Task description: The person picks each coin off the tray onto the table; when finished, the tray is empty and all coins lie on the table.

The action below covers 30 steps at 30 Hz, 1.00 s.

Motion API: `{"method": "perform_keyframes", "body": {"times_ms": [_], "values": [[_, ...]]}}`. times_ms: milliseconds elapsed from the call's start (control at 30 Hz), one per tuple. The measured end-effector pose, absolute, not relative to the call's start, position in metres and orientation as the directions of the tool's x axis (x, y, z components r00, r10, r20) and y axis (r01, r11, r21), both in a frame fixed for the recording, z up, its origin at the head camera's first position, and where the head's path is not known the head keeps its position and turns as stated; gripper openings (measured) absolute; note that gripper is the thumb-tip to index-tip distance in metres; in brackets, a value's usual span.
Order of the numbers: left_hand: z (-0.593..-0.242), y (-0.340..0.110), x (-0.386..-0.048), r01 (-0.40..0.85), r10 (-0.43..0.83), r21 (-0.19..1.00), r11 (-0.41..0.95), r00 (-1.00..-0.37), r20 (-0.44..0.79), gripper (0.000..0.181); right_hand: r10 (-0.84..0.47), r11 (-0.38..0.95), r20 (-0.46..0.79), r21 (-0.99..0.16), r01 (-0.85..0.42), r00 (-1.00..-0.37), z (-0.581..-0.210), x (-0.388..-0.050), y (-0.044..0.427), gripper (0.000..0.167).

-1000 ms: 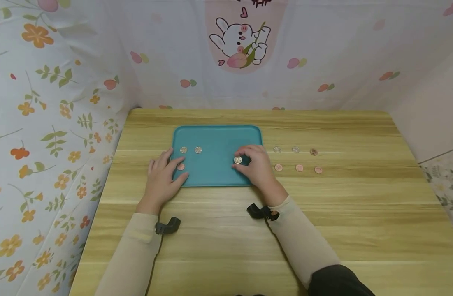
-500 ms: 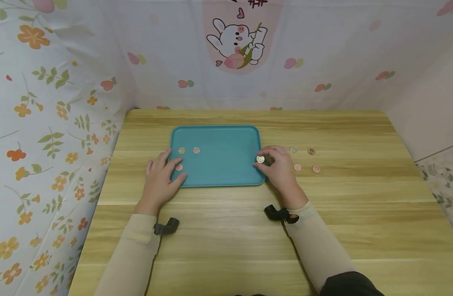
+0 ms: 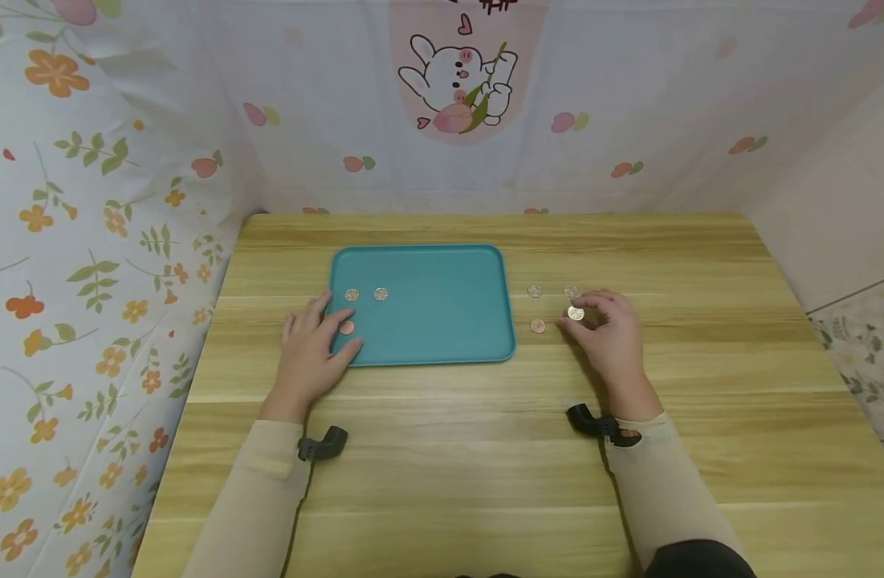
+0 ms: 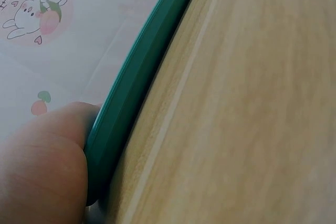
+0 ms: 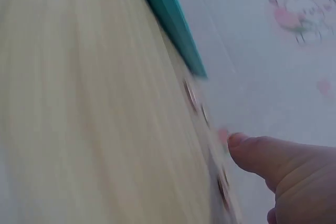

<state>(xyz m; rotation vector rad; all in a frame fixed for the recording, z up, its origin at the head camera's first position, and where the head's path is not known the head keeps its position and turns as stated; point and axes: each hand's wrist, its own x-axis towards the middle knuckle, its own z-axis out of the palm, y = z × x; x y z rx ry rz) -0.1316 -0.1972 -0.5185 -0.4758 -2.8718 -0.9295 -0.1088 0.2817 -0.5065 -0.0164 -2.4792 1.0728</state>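
Observation:
My left hand (image 3: 310, 351) rests on the left edge of a blue-green tray (image 3: 442, 353), fingers spread around a copper coin (image 3: 347, 327) lying in it. Two more coins, one golden (image 3: 351, 295) and one silvery (image 3: 380, 295), lie in the tray's upper left. Right of the tray, my right hand (image 3: 611, 333) pinches a gold-coloured coin (image 3: 575, 313) between thumb and finger, above the table. In the left wrist view the left thumb (image 4: 47, 166) is against the tray's rim (image 4: 126, 87). The right thumb (image 5: 262, 153) shows in the right wrist view, its coin hidden there.
Two silvery coins (image 3: 534, 291) (image 3: 571, 291) and a copper coin (image 3: 538, 326) lie on the wooden table (image 3: 442, 457) between tray and right hand. The right hand hides the spots beyond. A patterned cloth (image 3: 304, 96) hangs behind the table and on the left.
My right hand has moved right with the pinched coin, from above the tray to above the table beside it, now covering the farther coins. The left hand stays at the tray.

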Motion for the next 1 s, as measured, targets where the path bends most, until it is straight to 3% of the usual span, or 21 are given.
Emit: {"method": "perform_keyframes", "body": {"times_ms": [233,467,800,1000], "values": [[-0.518,-0.199,-0.131,0.327,0.266,0.555,0.765,-0.945,0.190,0.056,0.306,0.733,0.343,-0.680,-0.010,-0.888,-0.507,-0.090,0.326,0.031],[-0.516,-0.201,-0.130,0.315,0.258,0.557,0.769,-0.949,0.181,0.057,0.358,0.722,0.344,-0.691,0.024,-0.868,-0.511,-0.084,0.355,0.033],[-0.517,-0.199,-0.131,0.317,0.263,0.551,0.772,-0.949,0.176,0.057,0.480,0.651,0.087,-0.702,0.289,-0.873,-0.499,-0.074,0.374,0.039],[-0.518,-0.197,-0.132,0.316,0.265,0.552,0.771,-0.949,0.174,0.057,0.485,0.638,-0.042,-0.667,0.386,-0.874,-0.496,-0.072,0.384,0.046]]}}
